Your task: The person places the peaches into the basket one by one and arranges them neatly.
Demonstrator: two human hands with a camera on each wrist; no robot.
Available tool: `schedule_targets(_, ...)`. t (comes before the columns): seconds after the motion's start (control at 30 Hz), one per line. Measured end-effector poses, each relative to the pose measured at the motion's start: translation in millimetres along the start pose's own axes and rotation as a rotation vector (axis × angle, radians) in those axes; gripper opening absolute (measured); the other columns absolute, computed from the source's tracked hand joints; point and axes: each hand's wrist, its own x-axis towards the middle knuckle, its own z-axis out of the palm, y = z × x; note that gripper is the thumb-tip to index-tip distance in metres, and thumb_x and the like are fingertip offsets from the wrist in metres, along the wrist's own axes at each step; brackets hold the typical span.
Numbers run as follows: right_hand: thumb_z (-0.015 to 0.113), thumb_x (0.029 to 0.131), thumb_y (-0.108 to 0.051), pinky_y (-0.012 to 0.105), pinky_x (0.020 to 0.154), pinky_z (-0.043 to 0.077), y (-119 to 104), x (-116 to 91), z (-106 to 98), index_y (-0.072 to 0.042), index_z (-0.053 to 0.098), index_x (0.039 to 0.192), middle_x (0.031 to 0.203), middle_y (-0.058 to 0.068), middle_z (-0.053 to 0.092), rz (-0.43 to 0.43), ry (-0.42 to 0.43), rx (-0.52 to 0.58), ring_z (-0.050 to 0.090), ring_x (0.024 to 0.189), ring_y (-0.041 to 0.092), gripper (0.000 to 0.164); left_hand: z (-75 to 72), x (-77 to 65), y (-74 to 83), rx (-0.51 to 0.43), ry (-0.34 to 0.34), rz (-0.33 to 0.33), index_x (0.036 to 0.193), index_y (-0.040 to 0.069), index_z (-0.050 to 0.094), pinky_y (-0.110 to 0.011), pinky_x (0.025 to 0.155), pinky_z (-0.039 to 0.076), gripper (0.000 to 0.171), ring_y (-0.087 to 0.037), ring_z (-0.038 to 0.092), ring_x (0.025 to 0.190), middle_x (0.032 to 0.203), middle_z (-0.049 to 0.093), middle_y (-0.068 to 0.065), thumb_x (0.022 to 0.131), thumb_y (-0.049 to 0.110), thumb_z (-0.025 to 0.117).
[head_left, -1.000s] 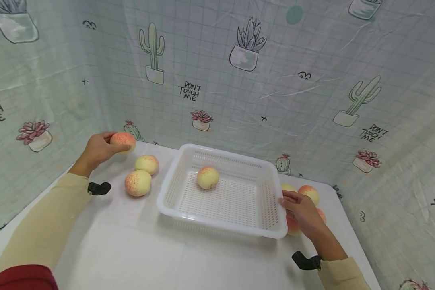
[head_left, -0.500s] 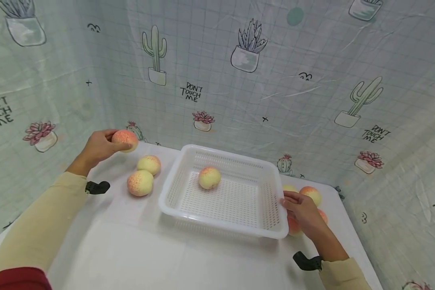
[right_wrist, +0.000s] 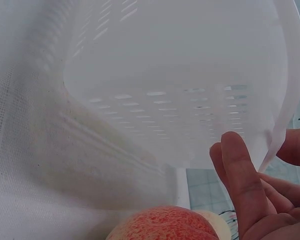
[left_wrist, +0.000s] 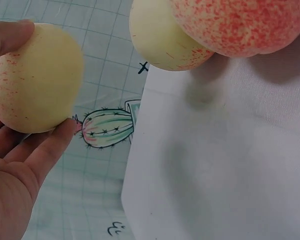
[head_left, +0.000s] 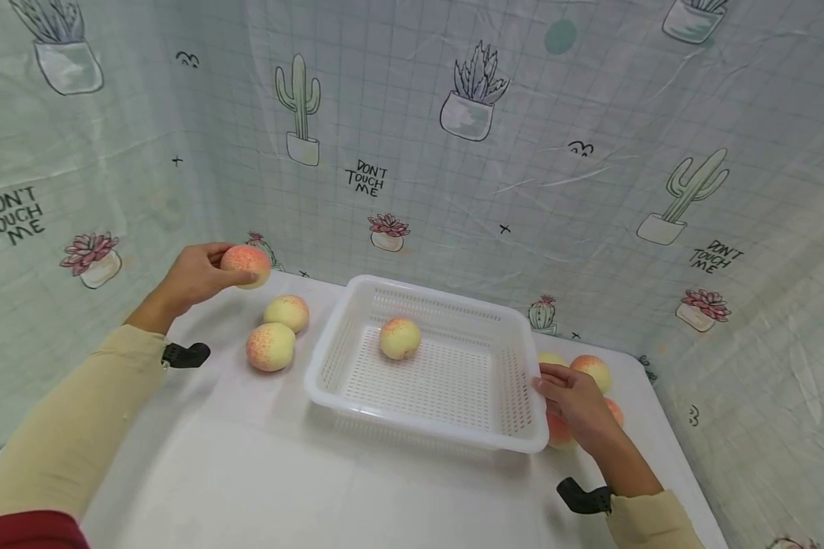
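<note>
A peach point(head_left: 245, 264) with a red blush is gripped by my left hand point(head_left: 195, 278) near the table's far left corner. In the left wrist view, the thumb and fingers curl round that peach point(left_wrist: 45, 80). My right hand point(head_left: 579, 400) pinches the right rim of a white perforated plastic basket point(head_left: 418, 425). Seen from the right wrist, the thumb lies on one side of the rim and fingers point(right_wrist: 237, 165) touch the outer wall. One peach point(head_left: 400, 338) lies inside the basket, toward its back left.
Two peaches, a nearer one point(head_left: 270, 347) and a farther one point(head_left: 287, 313), touch each other left of the basket. Several more, including a red-topped peach point(head_left: 592, 372), lie right of it, partly hidden by my right hand. A printed curtain point(head_left: 412, 152) stands behind the white table point(head_left: 315, 488).
The head view has shifted slightly, so most things appear a little farther right. My left hand still grips the peach, and my right hand stays on the basket rim.
</note>
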Motion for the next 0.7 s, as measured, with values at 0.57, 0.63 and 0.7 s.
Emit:
schedule_targets(0.57,0.064,0.104,-0.035,0.046,0.108,0.052,0,0,-2,-0.006,0.041,0.158,0.155,0.019,0.054,-0.009,-0.015,-0.003,0.066,0.131,0.028,0.065,4.4,-5.3,13.6,0.01,-0.07,0.021,0.163,0.0,0.026,-0.059,0.113,0.046,0.104,-0.041,0.048,0.142,0.159,0.044,-0.028,0.089,0.05,0.08)
schedule_targets(0.63,0.063,0.105,-0.034,0.046,0.108,0.051,0,0,-1,-0.006,0.041,0.158,0.155,0.019,0.054,-0.008,-0.016,0.0,0.065,0.132,0.029,0.064,5.1,-5.5,14.5,0.014,-0.073,0.024,0.163,0.0,0.026,-0.059,0.114,0.046,0.104,-0.041,0.049,0.142,0.159,0.045,-0.028,0.089,0.05,0.08)
schedule_targets(0.7,0.062,0.105,-0.034,0.046,0.108,0.051,0,1,-1,-0.006,0.04,0.158,0.155,0.019,0.054,-0.008,-0.019,-0.001,0.065,0.132,0.03,0.063,5.4,-5.7,14.4,0.013,-0.077,0.027,0.163,0.0,0.026,-0.058,0.114,0.046,0.103,-0.041,0.049,0.142,0.159,0.045,-0.028,0.089,0.048,0.08)
